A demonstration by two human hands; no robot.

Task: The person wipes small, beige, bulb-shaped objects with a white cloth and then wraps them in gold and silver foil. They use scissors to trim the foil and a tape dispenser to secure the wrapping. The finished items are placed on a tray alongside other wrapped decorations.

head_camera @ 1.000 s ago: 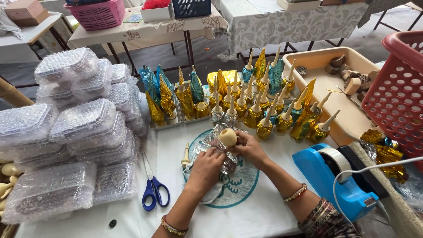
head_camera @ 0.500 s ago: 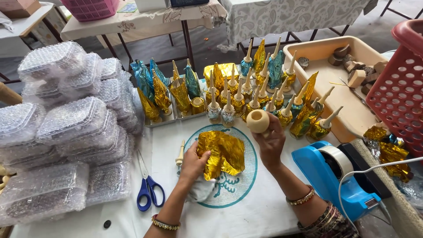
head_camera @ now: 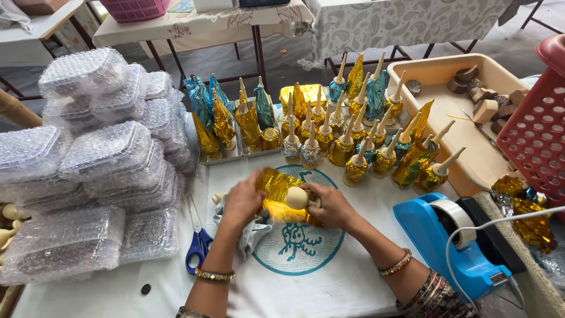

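Clear plastic clamshell boxes wrapped in bubble wrap, stacked in a heap on the table's left side, rounded-rectangular, milky-transparent. Foil-wrapped cone-topped pieces in gold, blue and silver foil, standing upright in rows at the table's far middle, some on metal trays. Crumpled gold foil sheet lying at table centre over a round teal printed emblem on the white cloth. No screens or signs visible.

The right hand has lowered the cream bulb from above the row onto the gold foil — now touching it. The left hand has shifted onto the foil's left edge.
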